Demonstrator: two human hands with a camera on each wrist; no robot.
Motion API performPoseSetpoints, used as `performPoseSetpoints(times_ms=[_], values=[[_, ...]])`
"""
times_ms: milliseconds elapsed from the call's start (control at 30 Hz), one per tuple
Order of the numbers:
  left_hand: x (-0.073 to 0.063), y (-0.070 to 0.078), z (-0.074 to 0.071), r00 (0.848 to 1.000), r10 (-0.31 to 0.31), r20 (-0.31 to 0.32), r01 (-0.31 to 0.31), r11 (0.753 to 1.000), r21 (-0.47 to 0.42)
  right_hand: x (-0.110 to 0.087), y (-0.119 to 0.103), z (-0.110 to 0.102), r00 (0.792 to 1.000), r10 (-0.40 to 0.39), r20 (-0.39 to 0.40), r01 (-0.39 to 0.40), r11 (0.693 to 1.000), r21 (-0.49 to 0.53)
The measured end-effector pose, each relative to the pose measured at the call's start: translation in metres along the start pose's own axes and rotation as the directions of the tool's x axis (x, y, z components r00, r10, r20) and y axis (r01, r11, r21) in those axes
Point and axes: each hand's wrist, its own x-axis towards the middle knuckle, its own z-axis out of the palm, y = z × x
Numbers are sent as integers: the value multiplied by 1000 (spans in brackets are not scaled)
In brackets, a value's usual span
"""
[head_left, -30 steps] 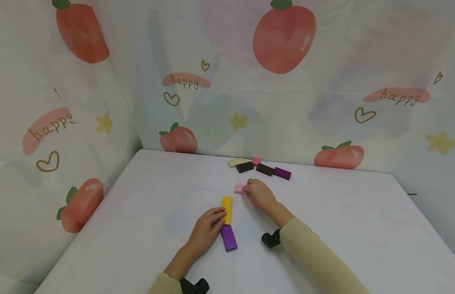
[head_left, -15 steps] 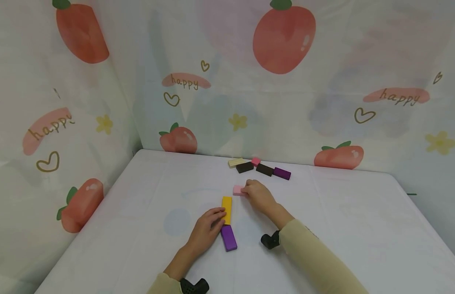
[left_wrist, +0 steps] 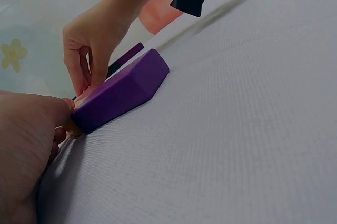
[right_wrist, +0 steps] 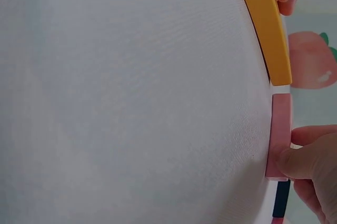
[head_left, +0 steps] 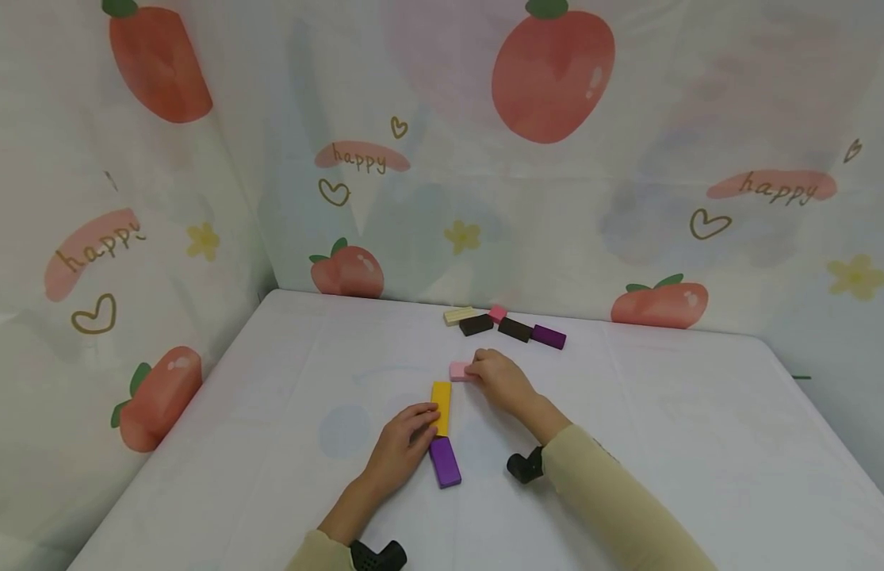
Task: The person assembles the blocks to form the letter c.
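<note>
A yellow block (head_left: 442,406) and a purple block (head_left: 445,462) lie end to end in a line on the white tablecloth. My left hand (head_left: 402,444) comes from the left side, its fingers and thumb resting against the yellow block close to where it meets the purple one. Just beyond the yellow block's far end, my right hand (head_left: 506,381) pinches a pink block (head_left: 460,371) between thumb and fingers. In the right wrist view a narrow gap separates the pink block (right_wrist: 280,134) from the yellow block (right_wrist: 268,29).
At the table's back edge lie a cream block (head_left: 458,316), two dark brown blocks (head_left: 476,325), a deeper pink block (head_left: 497,314) and a dark purple block (head_left: 549,337). A printed cloth (head_left: 427,79) hangs behind and at the left. Both wrists wear black camera mounts (head_left: 525,465).
My right hand has slid the pink block a little left and nearer, towards the yellow block's far end. The left hand and the other blocks have stayed in place.
</note>
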Motion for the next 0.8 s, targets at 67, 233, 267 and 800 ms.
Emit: performPoseSetpoints(times_ms=[67,233,267,800], values=[[0,0,0,1000,2,-1,-2,1000,2,1,0,0,1000,-13,-2,13,1000,9],[0,-2,1,1000,10,-4,-10,1000,5,4,0,0,999,-38,-7,38,999,21],[0,-2,1,1000,10,-5,-10,1000,6,4,0,0,999,-38,-6,38,999,20],[2,-3,2,1000,12,-8,-12,1000,2,12,-2,2,1000,28,-1,-28,998,59]])
